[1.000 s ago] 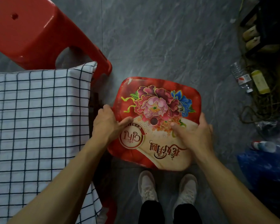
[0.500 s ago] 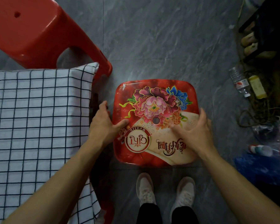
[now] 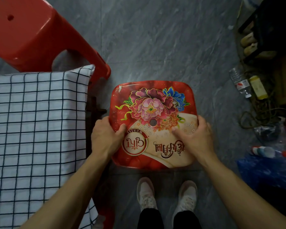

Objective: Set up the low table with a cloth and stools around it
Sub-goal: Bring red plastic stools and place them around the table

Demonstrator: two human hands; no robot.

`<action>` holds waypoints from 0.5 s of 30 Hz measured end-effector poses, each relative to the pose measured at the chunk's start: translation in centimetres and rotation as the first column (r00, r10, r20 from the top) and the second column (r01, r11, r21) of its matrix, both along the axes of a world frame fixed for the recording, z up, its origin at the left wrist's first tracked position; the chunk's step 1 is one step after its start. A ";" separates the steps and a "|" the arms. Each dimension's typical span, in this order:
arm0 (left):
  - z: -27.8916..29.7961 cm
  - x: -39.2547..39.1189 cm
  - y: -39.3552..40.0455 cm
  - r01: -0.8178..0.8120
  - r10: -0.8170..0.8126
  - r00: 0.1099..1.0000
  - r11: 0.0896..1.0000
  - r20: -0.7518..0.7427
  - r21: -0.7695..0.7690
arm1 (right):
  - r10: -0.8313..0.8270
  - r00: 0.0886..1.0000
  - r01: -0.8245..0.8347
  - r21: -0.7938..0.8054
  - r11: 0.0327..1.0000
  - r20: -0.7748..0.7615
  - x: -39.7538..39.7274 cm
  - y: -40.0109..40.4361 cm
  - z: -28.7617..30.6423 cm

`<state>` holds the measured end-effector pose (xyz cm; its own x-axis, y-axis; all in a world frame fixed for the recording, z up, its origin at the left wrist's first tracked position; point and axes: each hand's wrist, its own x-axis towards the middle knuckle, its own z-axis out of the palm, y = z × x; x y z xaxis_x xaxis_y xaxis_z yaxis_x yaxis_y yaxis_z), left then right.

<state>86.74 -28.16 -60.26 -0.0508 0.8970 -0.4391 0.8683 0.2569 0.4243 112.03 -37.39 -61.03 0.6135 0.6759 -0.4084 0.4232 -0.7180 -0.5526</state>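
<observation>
Item: both forearms reach forward and down from my viewpoint. Left hand (image 3: 106, 138) grips the left edge of the flower-printed stool (image 3: 153, 124), thumb on top, fingers curled under the rim. Right hand (image 3: 194, 138) grips the right edge likewise. Stool sits over the grey floor (image 3: 155, 38), just right of the checked cloth (image 3: 36, 126) covering the low table; plain red stool (image 3: 26, 33) beyond.

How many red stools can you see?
2 for sure. The plain red stool stands at the checked cloth's far end; the flowered stool is gripped by the left hand and right hand. Others may be hidden.
</observation>
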 end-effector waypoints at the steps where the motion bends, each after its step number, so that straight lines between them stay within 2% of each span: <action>1: 0.1 0.4 0.0 0.008 -0.007 0.999 1.000 -0.037 0.005 | -0.016 1.000 0.016 0.004 1.000 0.000 0.2 0.0 0.0; 6: -0.2 2.4 -0.6 0.047 -0.047 0.998 0.999 -0.038 -0.019 | -0.033 0.999 0.033 -0.002 0.999 0.026 2.1 -1.5 -0.1; 15: -0.8 7.6 -4.1 0.102 -0.100 0.994 0.994 -0.034 0.042 | -0.040 0.997 0.039 0.011 0.999 0.073 7.7 -4.4 -0.4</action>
